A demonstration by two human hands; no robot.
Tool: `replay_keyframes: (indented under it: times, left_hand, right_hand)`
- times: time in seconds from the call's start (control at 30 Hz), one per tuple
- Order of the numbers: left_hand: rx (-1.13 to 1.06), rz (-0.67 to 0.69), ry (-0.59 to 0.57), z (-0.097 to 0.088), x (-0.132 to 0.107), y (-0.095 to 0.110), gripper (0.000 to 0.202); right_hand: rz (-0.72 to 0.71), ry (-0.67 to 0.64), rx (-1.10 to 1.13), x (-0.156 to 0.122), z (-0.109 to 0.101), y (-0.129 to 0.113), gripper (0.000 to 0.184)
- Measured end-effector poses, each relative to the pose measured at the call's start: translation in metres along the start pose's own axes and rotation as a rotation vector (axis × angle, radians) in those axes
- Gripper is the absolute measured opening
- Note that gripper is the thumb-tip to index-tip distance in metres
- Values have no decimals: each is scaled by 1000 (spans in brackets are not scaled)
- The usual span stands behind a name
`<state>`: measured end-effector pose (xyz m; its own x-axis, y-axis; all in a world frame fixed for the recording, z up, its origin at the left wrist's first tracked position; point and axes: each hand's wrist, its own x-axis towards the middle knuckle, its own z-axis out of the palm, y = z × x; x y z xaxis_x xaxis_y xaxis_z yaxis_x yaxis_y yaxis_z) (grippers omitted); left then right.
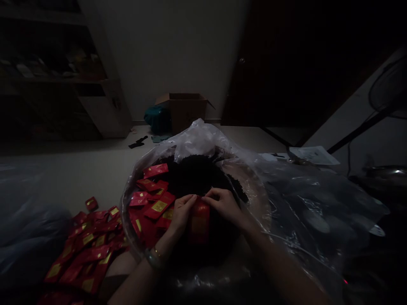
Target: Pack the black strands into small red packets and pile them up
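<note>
Pinching the packet at its top edge, our left hand and right hand meet over the middle of the bag. The fingertips are pressed on the upper corners, left hand on the left corner and right hand on the right. The packet hangs upright between them, with its lower half in shadow, just in front of the heap of dark loose stuff.

The clear bag's rim curves up around both hands, closest on the left. On the right the film spreads wide and crumpled, well past our forearm. Between the wrists and the near rim there is only a narrow dark gap. A bangle sits on our left wrist.

Red sachets lie stacked inside the bag, touching the left hand's side and crowding that edge. A second spill of them covers the floor just outside the left rim. Beyond the bag, pale bare floor runs back to a box with its flaps open and a green bundle beside it. A shelf stands far left and a dark door far right. A sheet of paper and a fan sit by the bag's right side. The dim light hides finer detail.
</note>
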<state>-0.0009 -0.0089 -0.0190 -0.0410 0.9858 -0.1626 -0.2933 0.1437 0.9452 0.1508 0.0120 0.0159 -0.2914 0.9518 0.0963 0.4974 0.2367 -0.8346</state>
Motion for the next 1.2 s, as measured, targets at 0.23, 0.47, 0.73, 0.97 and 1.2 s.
replay_keyframes:
  times: [0.23, 0.47, 0.73, 0.97, 1.2]
  left_hand:
    - [89, 4, -90, 4, -7, 13, 31]
    - [197, 42, -36, 5, -6, 6, 25]
    - [1171, 441, -17, 0, -7, -3, 24]
    - [1680, 225, 243, -16, -2, 17, 35]
    - [1778, -51, 245, -47, 5, 37, 32]
  right_hand:
    - [80, -126, 75, 1, -16, 0, 18]
    - [276, -238, 108, 1, -28, -5, 14]
    - [145, 263, -140, -1, -78, 2, 25]
    - [-163, -62, 466, -36, -33, -43, 43]
    - [20, -38, 341, -17, -41, -24, 32]
